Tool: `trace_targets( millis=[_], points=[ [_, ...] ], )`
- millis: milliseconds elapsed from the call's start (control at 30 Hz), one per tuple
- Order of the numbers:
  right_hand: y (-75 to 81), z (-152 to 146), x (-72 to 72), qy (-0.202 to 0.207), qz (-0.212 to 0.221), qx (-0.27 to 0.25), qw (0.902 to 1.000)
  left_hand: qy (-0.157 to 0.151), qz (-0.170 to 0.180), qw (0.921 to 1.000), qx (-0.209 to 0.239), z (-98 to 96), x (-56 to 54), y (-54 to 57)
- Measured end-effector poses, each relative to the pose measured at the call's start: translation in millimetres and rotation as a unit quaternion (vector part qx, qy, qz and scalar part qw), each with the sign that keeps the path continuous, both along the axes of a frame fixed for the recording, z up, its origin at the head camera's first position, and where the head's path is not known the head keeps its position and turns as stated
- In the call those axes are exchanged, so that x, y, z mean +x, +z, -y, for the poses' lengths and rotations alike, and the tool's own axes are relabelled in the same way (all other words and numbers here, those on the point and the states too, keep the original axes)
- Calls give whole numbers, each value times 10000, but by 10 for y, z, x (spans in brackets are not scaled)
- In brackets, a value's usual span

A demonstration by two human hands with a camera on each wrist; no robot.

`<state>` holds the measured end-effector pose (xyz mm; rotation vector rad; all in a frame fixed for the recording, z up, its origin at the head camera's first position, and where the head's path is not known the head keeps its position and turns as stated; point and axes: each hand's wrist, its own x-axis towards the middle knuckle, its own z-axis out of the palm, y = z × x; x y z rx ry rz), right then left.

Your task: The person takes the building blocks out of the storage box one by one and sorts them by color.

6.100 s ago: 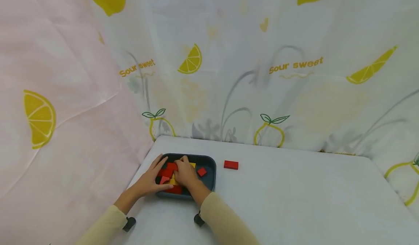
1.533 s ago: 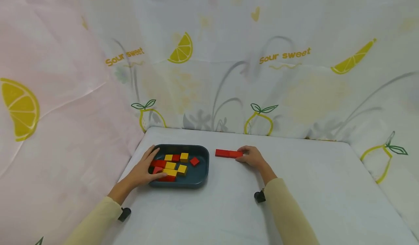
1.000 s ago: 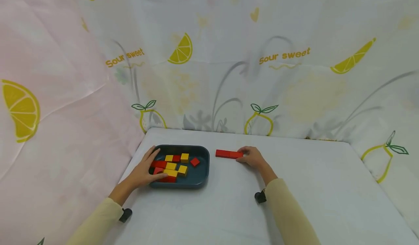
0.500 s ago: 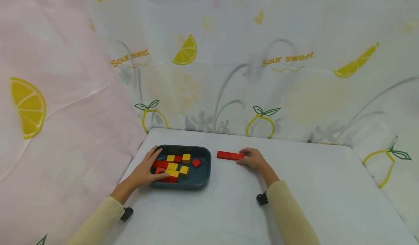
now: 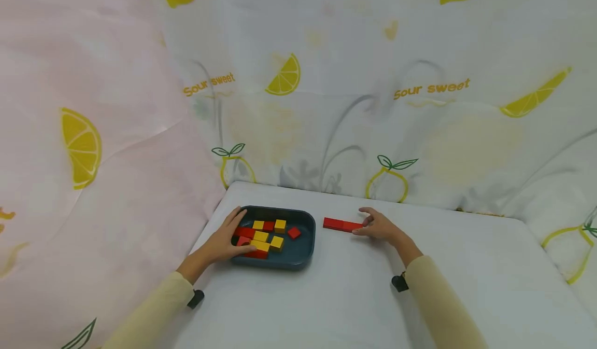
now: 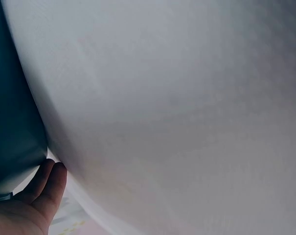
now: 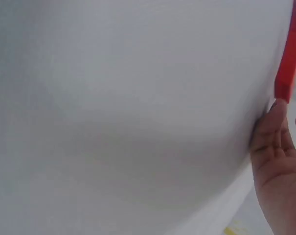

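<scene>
A white table (image 5: 345, 297) meets a pale cloth wall (image 5: 326, 126) printed with yellow lemons (image 5: 285, 77) and orange lettering (image 5: 431, 88); the wall's left side looks pinkish.

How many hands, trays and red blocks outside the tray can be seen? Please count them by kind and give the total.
Hands: 2 (left hand, right hand)
Dark blue tray: 1
Red blocks outside the tray: 2
Total: 5
</scene>
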<state>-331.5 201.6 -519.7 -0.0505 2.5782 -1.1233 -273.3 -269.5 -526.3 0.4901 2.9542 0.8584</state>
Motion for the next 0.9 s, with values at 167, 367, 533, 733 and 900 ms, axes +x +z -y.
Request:
trace_targets(
  millis=[167, 367, 533, 733, 900],
  points=[
    [97, 75, 90, 295, -726, 131, 9968, 126, 78, 9999, -42, 15, 93, -11],
    [327, 293, 217, 782, -2027, 774, 9730, 92, 59, 9999, 35, 37, 115, 2],
    [422, 459, 287, 1177, -2696, 1487, 9441, 59, -22, 10000, 1, 9, 37, 53],
    [421, 602, 353, 1468, -2899, 1545, 9330, 14, 42, 10000, -61, -31, -4, 39],
    [417, 729, 398, 1680, -2870, 1441, 9320, 43, 21, 10000, -47, -49, 2, 10]
  ],
)
